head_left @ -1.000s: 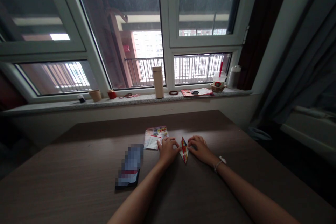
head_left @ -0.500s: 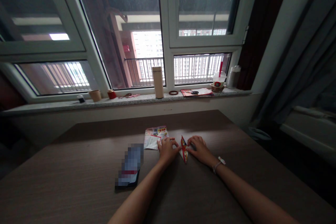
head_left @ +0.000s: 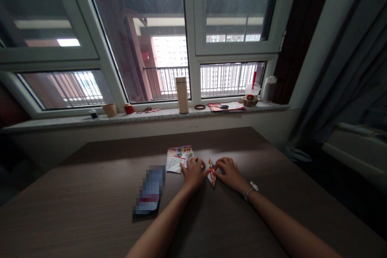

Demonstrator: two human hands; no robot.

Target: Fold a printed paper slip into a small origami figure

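A small folded paper piece (head_left: 211, 172), red and white with a pointed lower end, lies on the dark wooden table (head_left: 90, 193). My left hand (head_left: 193, 173) presses on its left side with fingers curled. My right hand (head_left: 229, 172), with a white band at the wrist, pinches its right side. Both hands meet at the paper. Just behind my left hand lies a stack of printed colourful sheets (head_left: 178, 157).
A phone (head_left: 150, 190) lies left of my left arm. The stone window sill (head_left: 60, 120) holds a tall beige flask (head_left: 182, 94), two small cups (head_left: 109, 109), a drink cup with a straw (head_left: 252, 92), red papers (head_left: 226, 106). A dark curtain (head_left: 347, 68) hangs at right.
The paper piece looks shorter and more folded than before. Both hands have shifted slightly closer together over it. Nothing else moved.
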